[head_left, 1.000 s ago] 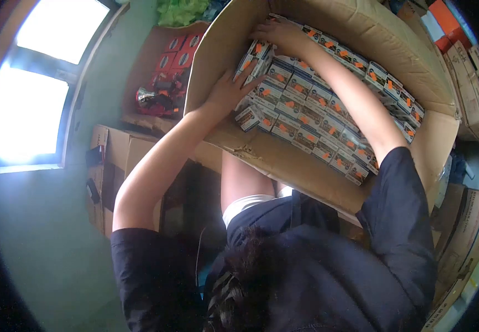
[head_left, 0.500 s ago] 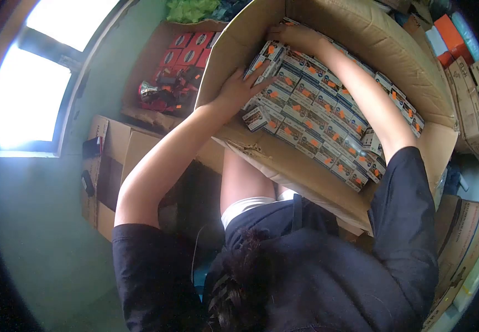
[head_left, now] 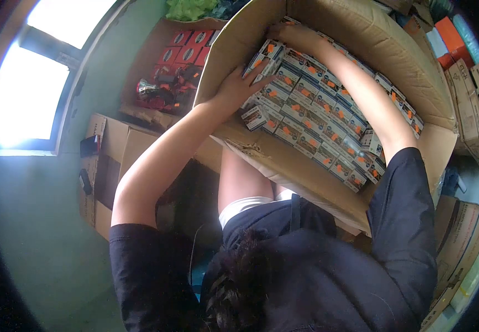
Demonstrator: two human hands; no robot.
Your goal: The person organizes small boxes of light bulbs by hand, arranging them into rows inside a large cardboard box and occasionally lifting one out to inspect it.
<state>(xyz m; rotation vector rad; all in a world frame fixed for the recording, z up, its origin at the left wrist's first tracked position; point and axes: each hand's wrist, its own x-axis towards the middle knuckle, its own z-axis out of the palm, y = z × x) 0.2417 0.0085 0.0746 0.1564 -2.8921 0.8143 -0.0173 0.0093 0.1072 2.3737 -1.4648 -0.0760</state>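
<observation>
A large open cardboard carton (head_left: 305, 177) leans toward me, holding rows of small white-and-blue boxes (head_left: 305, 119) with orange stickers. My left hand (head_left: 238, 88) is at the carton's left side, fingers spread over the boxes at the upper left. My right hand (head_left: 289, 36) reaches to the far left corner, its fingers at the end of the top rows and partly hidden. One small box (head_left: 254, 118) sits askew near the left edge, below my left hand. Another (head_left: 371, 142) stands tilted at the right.
Behind on the left, a carton (head_left: 148, 113) holds red boxes (head_left: 188, 54) and dark parts. An open cardboard box (head_left: 131, 145) stands below it. Stacked cartons (head_left: 466, 105) and flattened cardboard (head_left: 460, 238) are at the right. A bright window (head_left: 26, 99) is at far left.
The view has shifted very slightly. Both hands keep nearly the same places on the boxes, with no box visibly moved.
</observation>
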